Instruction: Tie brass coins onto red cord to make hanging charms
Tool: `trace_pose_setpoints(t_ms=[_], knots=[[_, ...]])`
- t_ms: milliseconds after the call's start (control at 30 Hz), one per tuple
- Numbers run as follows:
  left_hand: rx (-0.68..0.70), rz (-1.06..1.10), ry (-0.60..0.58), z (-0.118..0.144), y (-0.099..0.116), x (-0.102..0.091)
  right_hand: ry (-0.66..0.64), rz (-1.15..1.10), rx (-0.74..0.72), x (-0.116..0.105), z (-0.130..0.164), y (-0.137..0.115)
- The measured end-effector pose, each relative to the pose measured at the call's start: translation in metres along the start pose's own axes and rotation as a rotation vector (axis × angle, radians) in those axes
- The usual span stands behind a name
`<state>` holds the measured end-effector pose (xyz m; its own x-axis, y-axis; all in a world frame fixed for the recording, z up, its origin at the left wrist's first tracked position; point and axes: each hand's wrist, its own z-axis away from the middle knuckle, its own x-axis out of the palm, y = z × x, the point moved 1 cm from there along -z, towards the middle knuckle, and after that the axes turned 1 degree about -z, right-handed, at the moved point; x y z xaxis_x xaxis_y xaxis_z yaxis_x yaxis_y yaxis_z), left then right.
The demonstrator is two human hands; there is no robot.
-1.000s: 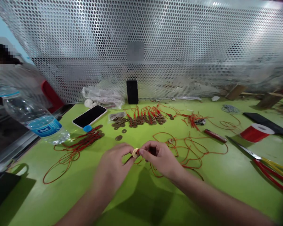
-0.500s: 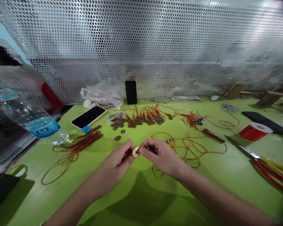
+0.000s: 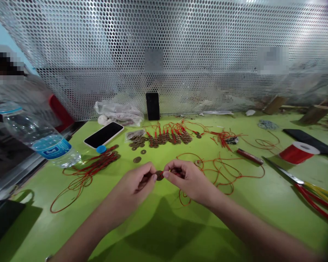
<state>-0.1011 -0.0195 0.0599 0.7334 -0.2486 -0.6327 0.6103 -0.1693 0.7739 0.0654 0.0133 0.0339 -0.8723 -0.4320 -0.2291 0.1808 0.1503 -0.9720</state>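
Between my two hands, above the green table, is a round brown coin point(image 3: 159, 175) with a hole and red cord at its middle. My left hand point(image 3: 139, 185) pinches the coin's left edge between thumb and forefinger. On the other side, my right hand point(image 3: 188, 179) is closed with its fingertips on the red cord at the coin. Loops of red cord point(image 3: 221, 171) lie on the table to the right of it. Loose coins point(image 3: 137, 159) lie just beyond my left hand, and rows of coins with red cords point(image 3: 169, 137) stretch farther back.
At left stand a water bottle point(image 3: 47, 142), a white-edged phone point(image 3: 104, 135) and a corded bundle of coins point(image 3: 98, 165). Scissors point(image 3: 297, 180), a red spool point(image 3: 297, 153) and a dark red stick point(image 3: 250, 156) lie at right. A perforated metal screen point(image 3: 196, 58) closes off the back.
The coin has turned between my fingers, from a bright gold-looking face to a darker brown one. Both hands stay in nearly the same place; the view has shifted slightly.
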Motion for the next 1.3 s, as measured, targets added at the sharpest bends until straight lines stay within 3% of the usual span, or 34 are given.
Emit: trace_pose_setpoints(t_ms=[100, 300, 400, 667, 1300], knots=[[-0.022, 0.018, 0.022, -0.0003, -0.003, 0.0002, 0.036, 0.09, -0.083, 0.0002, 0.0016, -0.0008], [-0.093, 0.142, 0.048, -0.0045, -0.0073, 0.0001, 0.142, 0.415, -0.499, -0.0023, 0.0039, 0.0029], [-0.097, 0.143, 0.025, -0.006, -0.0054, 0.001, 0.184, 0.492, -0.623, -0.0037, 0.0047, 0.0046], [-0.098, 0.184, 0.048, -0.0044, -0.0056, 0.0027, 0.192, 0.511, -0.681, -0.0043, 0.0073, 0.0027], [-0.159, 0.208, -0.054, -0.0057, -0.0064, 0.003, 0.157, 0.71, -0.733, -0.0049, 0.0073, 0.008]])
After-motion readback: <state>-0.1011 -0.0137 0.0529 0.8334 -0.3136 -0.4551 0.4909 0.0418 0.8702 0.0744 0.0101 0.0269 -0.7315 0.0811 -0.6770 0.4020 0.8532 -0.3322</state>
